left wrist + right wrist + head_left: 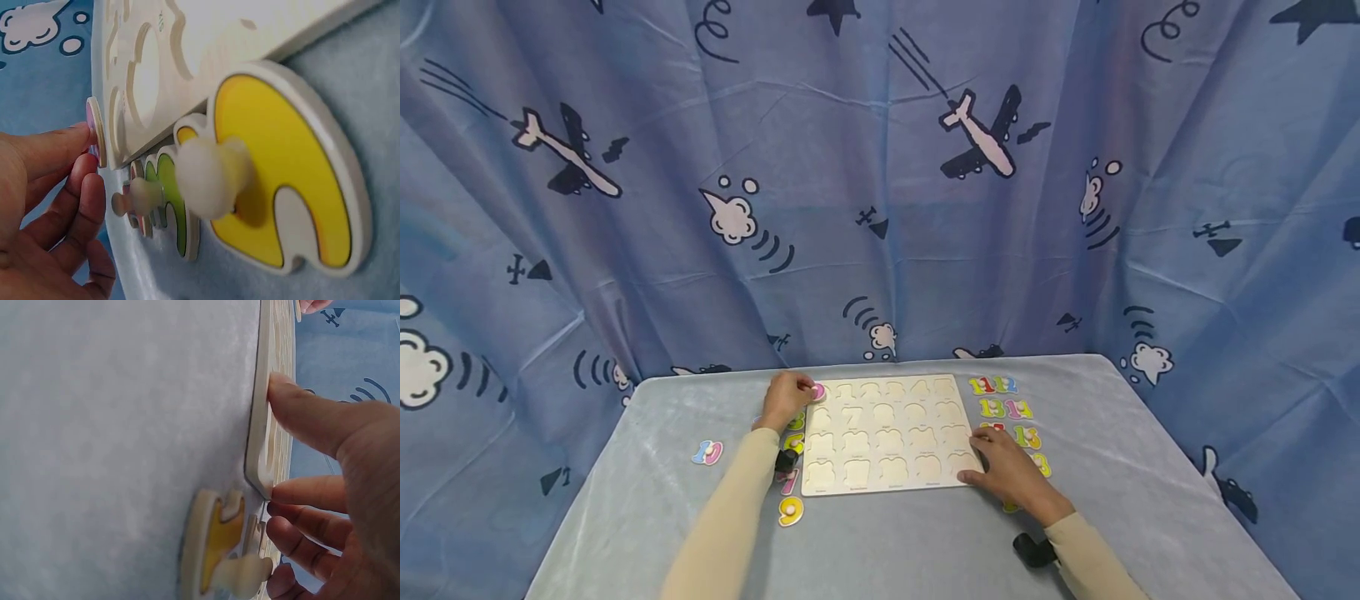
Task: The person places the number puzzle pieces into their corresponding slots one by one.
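A pale wooden number-puzzle board (868,489) with rows of recesses lies on the table. At its far left corner my left hand (786,398) pinches a round-edged pink puzzle piece (95,132) between thumb and fingers; the piece stands on edge beside the board's corner in the left wrist view. The number on it is hidden. My right hand (1009,471) grips the board's near right corner, thumb (294,403) on the front edge and fingers against the right side. Just under the left wrist lies a yellow number piece (250,106) with a white knob.
Left of the board runs a column of knobbed pieces, down to a yellow 9 (791,511). A blue-and-pink piece (707,452) lies farther left. Several two-digit pieces, such as a pink 14 (1019,409), line the right side. A patterned blue curtain (880,208) hangs behind.
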Demonstrator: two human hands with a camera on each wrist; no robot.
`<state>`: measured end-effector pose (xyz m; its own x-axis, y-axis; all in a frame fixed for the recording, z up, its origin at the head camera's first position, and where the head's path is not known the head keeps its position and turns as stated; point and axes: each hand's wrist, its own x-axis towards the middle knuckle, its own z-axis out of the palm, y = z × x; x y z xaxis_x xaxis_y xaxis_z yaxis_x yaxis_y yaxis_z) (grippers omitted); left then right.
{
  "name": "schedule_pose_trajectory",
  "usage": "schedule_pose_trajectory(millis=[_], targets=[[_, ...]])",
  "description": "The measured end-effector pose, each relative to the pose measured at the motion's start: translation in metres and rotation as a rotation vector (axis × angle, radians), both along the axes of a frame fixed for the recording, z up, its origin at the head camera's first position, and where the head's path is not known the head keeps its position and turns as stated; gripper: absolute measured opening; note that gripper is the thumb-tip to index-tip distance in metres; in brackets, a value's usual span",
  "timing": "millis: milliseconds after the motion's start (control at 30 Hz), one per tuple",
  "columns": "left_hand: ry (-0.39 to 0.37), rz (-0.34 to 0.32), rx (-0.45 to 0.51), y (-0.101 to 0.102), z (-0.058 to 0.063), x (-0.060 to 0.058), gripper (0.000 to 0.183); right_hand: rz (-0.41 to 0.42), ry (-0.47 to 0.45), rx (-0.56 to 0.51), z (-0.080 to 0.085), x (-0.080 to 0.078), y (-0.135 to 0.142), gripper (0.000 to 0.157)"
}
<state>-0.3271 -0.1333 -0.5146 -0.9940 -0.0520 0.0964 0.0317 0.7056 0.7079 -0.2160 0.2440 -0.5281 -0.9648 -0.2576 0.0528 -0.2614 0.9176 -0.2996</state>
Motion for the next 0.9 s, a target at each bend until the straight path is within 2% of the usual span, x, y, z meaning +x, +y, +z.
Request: schedule_pose_trajectory(millis=[200, 433, 633, 767, 900], targets=[[-0.01, -0.001, -0.044, 0.0048, -0.0028, -0.0026, 0.009, -0.002, -0.006, 0.011, 0.0007, 0.0003, 0.0002, 0.069], [0.026, -0.025, -0.1, 0.0087, -0.0041, -0.0053, 0.007, -0.01, -0.008, 0.006, 0.0029, 0.002, 0.0004, 0.069], [0.035, 0.002, -0.129, 0.01, -0.0071, -0.0076, 0.007, -0.011, -0.004, 0.003, 0.0024, 0.0005, -0.0003, 0.069], [0.033, 0.003, -0.131, 0.0098, -0.0082, -0.0072, 0.008, -0.01, -0.009, 0.005, 0.0017, 0.0002, -0.0012, 0.07], [0.029, -0.031, -0.114, 0.0081, -0.0075, -0.0065, 0.01, -0.016, -0.01, -0.002, 0.0017, 0.0002, -0.0012, 0.069]])
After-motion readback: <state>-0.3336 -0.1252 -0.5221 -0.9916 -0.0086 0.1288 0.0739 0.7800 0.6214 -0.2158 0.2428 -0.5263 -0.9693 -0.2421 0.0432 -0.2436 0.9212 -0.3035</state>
